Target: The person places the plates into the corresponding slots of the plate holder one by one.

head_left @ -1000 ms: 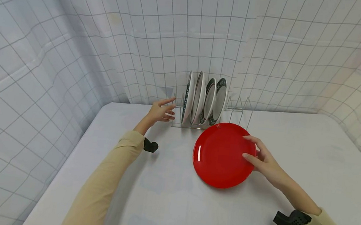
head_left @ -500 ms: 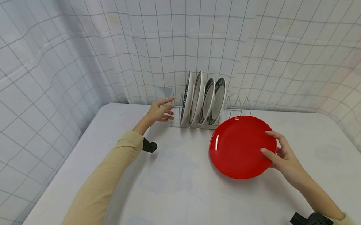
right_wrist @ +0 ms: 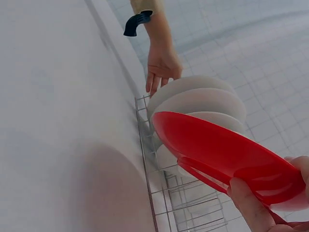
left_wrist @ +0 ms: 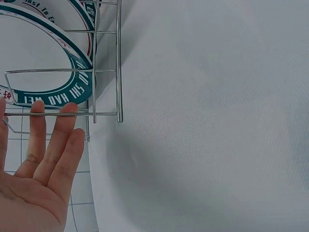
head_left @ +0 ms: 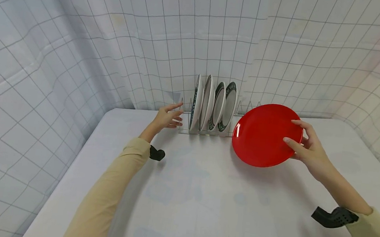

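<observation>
My right hand (head_left: 315, 153) holds a glossy red plate (head_left: 266, 136) by its right edge, thumb on the face and other fingers partly hidden behind. The plate is raised off the table and tilted, just in front of the right part of a wire dish rack (left_wrist: 119, 58). In the right wrist view the red plate (right_wrist: 217, 145) shows its underside with a foot ring. At the rack's left end is my left hand (head_left: 167, 118), its fairly straight fingers touching the end wires. Several white plates with green lettered rims, among them a nearest-left plate (head_left: 196, 103), stand upright in the rack.
A white cloth-covered table (head_left: 201, 212) lies beneath. Behind and at the sides hangs white cloth with a grid pattern (head_left: 230, 30). Bare rack wires (right_wrist: 193, 208) extend past the standing plates. Each wrist carries a black camera mount (head_left: 334, 217).
My right hand has carried the red plate rightward, then up and away from me, tilting it more upright. The left hand stays at the rack's left end.
</observation>
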`<action>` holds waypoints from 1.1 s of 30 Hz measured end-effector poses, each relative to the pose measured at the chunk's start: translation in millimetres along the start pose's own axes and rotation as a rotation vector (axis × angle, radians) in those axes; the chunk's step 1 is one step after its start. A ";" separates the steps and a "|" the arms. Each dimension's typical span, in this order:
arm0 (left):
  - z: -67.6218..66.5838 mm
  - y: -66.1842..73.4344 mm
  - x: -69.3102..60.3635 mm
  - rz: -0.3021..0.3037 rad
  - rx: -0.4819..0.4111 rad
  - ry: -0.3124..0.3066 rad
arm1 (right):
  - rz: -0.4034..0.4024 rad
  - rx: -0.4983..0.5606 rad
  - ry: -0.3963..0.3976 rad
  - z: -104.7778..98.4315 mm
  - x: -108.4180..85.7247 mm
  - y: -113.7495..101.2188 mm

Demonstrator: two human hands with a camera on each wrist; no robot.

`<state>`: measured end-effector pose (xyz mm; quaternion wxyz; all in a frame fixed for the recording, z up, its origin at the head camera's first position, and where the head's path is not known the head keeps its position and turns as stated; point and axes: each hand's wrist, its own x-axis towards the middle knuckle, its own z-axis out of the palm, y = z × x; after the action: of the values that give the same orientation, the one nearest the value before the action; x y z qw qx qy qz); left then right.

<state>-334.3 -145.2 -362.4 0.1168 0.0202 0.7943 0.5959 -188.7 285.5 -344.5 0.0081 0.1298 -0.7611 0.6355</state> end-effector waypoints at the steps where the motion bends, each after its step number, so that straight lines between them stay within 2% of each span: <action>1: 0.2 -0.3 -0.1 -0.003 0.007 0.007 | -0.012 -0.013 0.003 -0.1 2.2 -1.6; 7: -0.9 -11.3 8.3 0.024 0.030 0.031 | -0.062 -0.087 0.023 2.0 14.4 -12.7; 9: -0.7 -12.3 8.6 0.034 0.034 0.032 | -0.049 -0.070 0.041 3.0 18.1 -17.2; 17: 0.3 -11.2 7.1 0.035 0.036 0.033 | 0.005 -0.132 0.137 7.2 31.0 -28.9; 25: 0.2 -11.0 7.9 0.028 0.047 0.030 | -0.041 -0.108 0.132 12.0 44.7 -29.6; 33: 0.2 -11.5 9.4 0.020 0.050 0.029 | -0.070 -0.193 0.150 23.9 54.7 -29.2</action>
<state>-342.1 -146.7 -374.9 0.0986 0.0226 0.8104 0.5771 -231.8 247.4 -311.2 0.0998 0.1071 -0.8110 0.5665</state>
